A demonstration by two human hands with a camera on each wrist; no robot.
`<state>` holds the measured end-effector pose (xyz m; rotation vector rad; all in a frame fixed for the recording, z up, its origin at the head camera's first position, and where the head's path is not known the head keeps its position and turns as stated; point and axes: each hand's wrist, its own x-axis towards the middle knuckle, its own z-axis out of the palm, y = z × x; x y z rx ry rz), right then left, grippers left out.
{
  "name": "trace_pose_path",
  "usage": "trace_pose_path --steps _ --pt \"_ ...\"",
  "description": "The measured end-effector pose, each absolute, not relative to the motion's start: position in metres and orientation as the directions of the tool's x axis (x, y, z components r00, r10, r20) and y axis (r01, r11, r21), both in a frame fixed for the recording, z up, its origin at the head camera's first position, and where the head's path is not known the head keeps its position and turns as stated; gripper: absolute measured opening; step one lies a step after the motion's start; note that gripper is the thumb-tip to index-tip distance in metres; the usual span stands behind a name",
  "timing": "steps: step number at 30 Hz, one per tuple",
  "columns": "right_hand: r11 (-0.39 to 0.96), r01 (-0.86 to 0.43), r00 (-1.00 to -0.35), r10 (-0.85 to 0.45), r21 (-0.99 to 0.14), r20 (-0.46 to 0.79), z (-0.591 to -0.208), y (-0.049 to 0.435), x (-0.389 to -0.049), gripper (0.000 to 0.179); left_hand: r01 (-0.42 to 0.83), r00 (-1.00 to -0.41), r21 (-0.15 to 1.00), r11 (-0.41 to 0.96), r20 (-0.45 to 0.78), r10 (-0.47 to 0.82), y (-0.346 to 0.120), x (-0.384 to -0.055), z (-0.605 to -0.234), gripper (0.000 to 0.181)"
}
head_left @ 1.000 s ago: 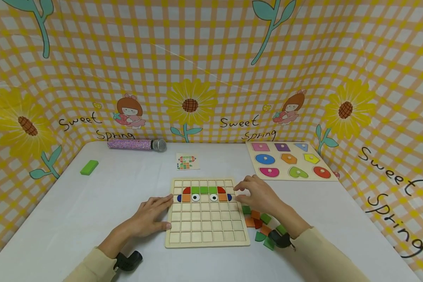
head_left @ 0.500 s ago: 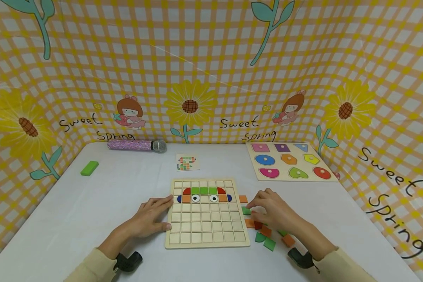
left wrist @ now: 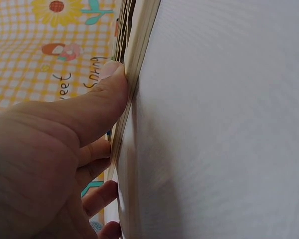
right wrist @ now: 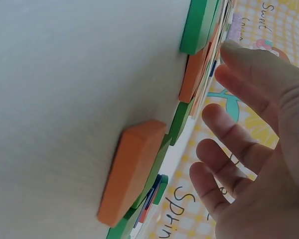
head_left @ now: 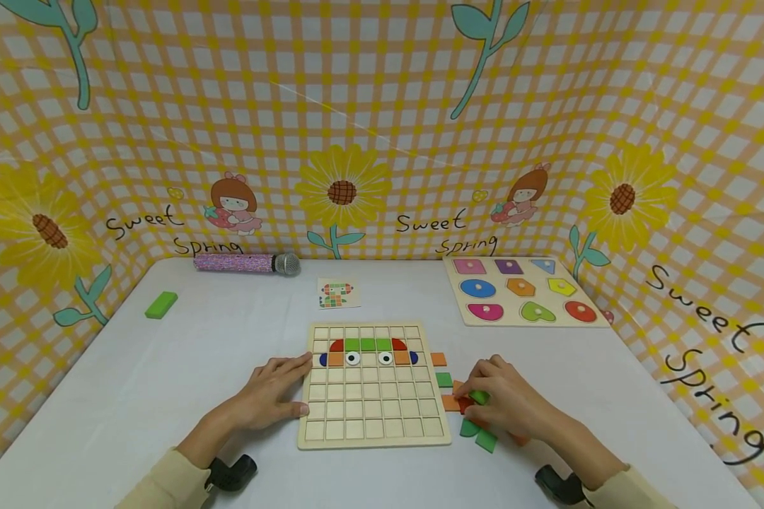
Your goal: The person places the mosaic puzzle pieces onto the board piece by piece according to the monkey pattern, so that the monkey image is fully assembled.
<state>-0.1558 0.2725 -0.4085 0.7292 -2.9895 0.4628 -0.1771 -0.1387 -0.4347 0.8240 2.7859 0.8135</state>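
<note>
A pale wooden grid board (head_left: 375,408) lies on the white table in the head view. Its upper rows hold red, green, orange and blue tiles and two round eye pieces (head_left: 353,358). My left hand (head_left: 270,396) rests against the board's left edge, its fingers straight and its thumb (left wrist: 109,99) touching the rim. My right hand (head_left: 506,396) is low over the loose tiles right of the board. Its thumb and index finger are near a red tile (head_left: 464,405); no held tile shows in the right wrist view. Nearby lie green tiles (head_left: 486,441) and orange tiles (head_left: 438,359).
A small pattern card (head_left: 339,293) lies beyond the board. At the back left are a glittery microphone (head_left: 245,264) and a green block (head_left: 162,305). A shape puzzle (head_left: 527,290) lies at the back right. Patterned cloth (head_left: 369,85) surrounds the table.
My right hand has moved from the board's upper right edge down and right to the loose tiles. An orange tile now lies by the board's right edge. The left hand stays in place.
</note>
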Motion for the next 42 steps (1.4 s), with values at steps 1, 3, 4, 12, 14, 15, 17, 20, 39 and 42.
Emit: trace_pose_path --steps 1,3,4,12,14,15,17,20,39,42 --pt "0.844 -0.459 -0.887 -0.45 -0.277 0.097 -0.409 0.273 -0.156 0.018 0.467 -0.844 0.532 0.707 0.03 0.535 -0.139 -0.177 -0.435 0.073" --pt "0.841 -0.464 -0.884 -0.459 -0.277 0.087 -0.409 0.273 -0.156 0.019 0.461 -0.846 0.537 0.707 0.026 0.532 -0.139 -0.177 -0.436 0.073" --pt "0.84 -0.465 -0.883 -0.462 -0.278 0.081 -0.409 0.273 -0.156 0.019 0.461 -0.847 0.537 0.707 0.026 0.532 -0.139 -0.178 -0.436 0.073" --pt "0.853 -0.456 -0.889 -0.452 -0.254 0.077 -0.41 0.276 -0.158 0.022 0.462 -0.847 0.533 0.709 0.03 0.53 -0.138 -0.179 -0.439 0.074" --pt "0.86 -0.448 -0.893 -0.443 -0.242 0.081 -0.411 0.277 -0.158 0.021 0.465 -0.847 0.531 0.709 0.032 0.531 -0.139 -0.18 -0.44 0.074" --pt "0.865 -0.443 -0.896 -0.436 -0.233 0.084 -0.411 0.277 -0.158 0.021 0.465 -0.846 0.53 0.709 0.032 0.531 -0.139 -0.18 -0.44 0.074" --pt "0.875 -0.432 -0.902 -0.424 -0.216 0.087 -0.411 0.277 -0.158 0.02 0.464 -0.847 0.531 0.709 0.032 0.531 -0.139 -0.18 -0.44 0.074" --pt "0.889 -0.416 -0.909 -0.406 -0.191 0.089 -0.411 0.278 -0.158 0.02 0.461 -0.848 0.532 0.711 0.028 0.529 -0.138 -0.18 -0.44 0.074" --pt "0.825 -0.498 -0.856 -0.516 -0.267 0.002 -0.403 0.295 -0.169 0.032 0.465 -0.845 0.534 0.706 0.03 0.534 -0.139 -0.179 -0.438 0.074" --pt "0.811 -0.521 -0.84 -0.542 -0.268 -0.008 -0.404 0.296 -0.17 0.034 0.464 -0.845 0.534 0.707 0.028 0.533 -0.139 -0.179 -0.438 0.074"
